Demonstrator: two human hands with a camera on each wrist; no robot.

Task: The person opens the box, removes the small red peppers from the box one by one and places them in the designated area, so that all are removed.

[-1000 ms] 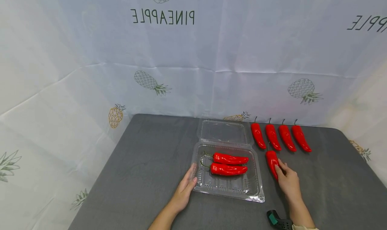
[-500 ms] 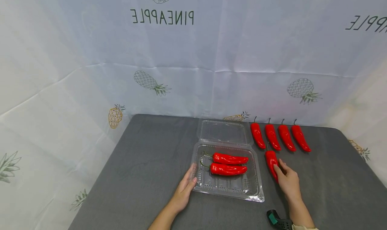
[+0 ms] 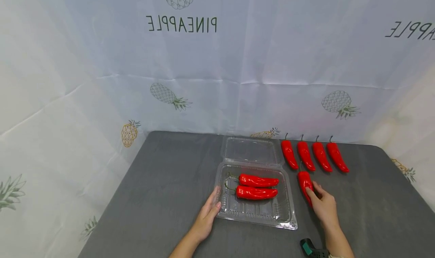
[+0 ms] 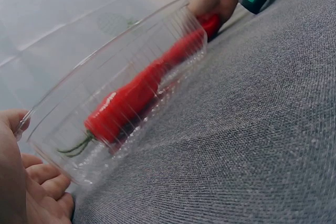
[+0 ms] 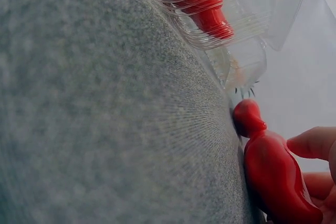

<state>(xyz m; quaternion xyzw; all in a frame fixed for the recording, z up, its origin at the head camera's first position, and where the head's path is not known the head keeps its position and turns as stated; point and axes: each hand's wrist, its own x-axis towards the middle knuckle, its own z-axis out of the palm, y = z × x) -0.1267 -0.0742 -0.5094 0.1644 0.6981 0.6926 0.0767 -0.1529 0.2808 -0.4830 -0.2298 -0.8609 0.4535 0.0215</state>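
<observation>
A clear plastic clamshell container (image 3: 238, 211) lies with its lid (image 3: 251, 151) folded back. Two red chili peppers (image 3: 257, 192) lie crosswise inside it, green stems to the left. My left hand (image 3: 204, 218) grips the container's left side; in the left wrist view the thumb (image 4: 14, 119) is at the rim and the fingers are low outside the wall. To the right of the container, my right hand (image 3: 323, 204) pinches another red chili pepper (image 3: 304, 180) near its lower end, thumb on one side and fingers on the other. The pepper's stem points away from me.
Behind the right hand, several red chili peppers (image 3: 320, 156) stand in a row along the back edge of the grey table (image 3: 163, 182). A white cloth (image 3: 217, 58) with pineapple prints hangs behind. A black and green wrist device (image 3: 310, 248) sits beside the right forearm.
The whole head view has shifted slightly, so the scene sits a little lower. My right thumb has moved further over the pepper. The left hand and container stay in place.
</observation>
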